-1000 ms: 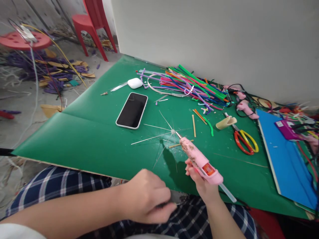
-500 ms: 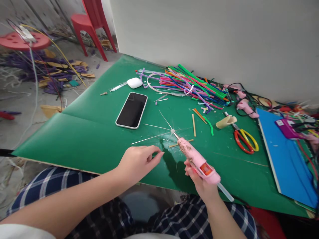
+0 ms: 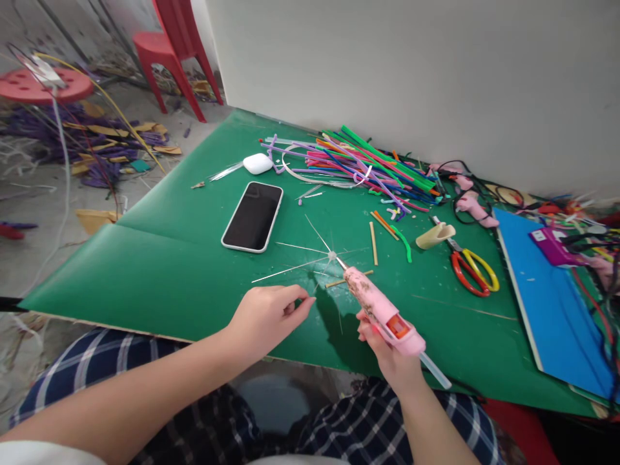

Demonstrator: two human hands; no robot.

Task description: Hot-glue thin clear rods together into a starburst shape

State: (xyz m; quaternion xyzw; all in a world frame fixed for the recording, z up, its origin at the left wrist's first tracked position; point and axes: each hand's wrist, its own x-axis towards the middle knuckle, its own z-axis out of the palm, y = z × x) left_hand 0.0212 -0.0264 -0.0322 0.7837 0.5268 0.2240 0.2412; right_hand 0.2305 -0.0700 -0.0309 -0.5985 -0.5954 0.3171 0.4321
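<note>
My right hand (image 3: 394, 365) is wrapped round a pink hot glue gun (image 3: 375, 302). A clear glue stick (image 3: 436, 371) pokes out of its back end. The metal nozzle (image 3: 341, 263) meets the whitish hub of a star of thin, stiff strands (image 3: 332, 256), which spread out over the green tabletop. My left hand (image 3: 271, 318) is closed, thumb and forefinger pinched on the end of one of these thin strands. Under the star lies a short tan stick (image 3: 334, 283), partly behind the glue gun.
A phone (image 3: 252, 217) and a white case (image 3: 258, 163) lie to the left. Behind are colourful pipe cleaners (image 3: 358, 161). To the right are scissors (image 3: 472, 271), a bamboo piece (image 3: 434, 236), a blue board (image 3: 547, 303) and more pink glue guns (image 3: 475, 208) with cords.
The whole view has shifted slightly. Both hands, the glue gun and the star of strands keep the same places relative to one another.
</note>
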